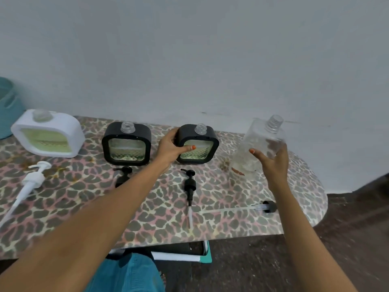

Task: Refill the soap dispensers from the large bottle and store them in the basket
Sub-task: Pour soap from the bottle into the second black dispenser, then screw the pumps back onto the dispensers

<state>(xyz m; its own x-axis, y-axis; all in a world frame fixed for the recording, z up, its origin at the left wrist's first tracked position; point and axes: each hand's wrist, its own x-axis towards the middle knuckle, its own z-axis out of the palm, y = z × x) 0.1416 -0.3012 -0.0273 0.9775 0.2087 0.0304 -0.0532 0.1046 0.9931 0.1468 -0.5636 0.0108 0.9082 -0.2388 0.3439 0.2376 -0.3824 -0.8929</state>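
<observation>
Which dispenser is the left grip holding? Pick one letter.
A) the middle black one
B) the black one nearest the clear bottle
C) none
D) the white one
B: the left grip curls round the black dispenser beside the clear bottle, thumb across its front.

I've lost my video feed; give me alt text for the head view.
The left hand grips the rightmost black dispenser while the right hand holds the tilted clear bottle beside it, uncapped. A second black dispenser and a white dispenser stand open to the left on the patterned table, pumps lying in front; a teal basket sits at the far left edge.
</observation>
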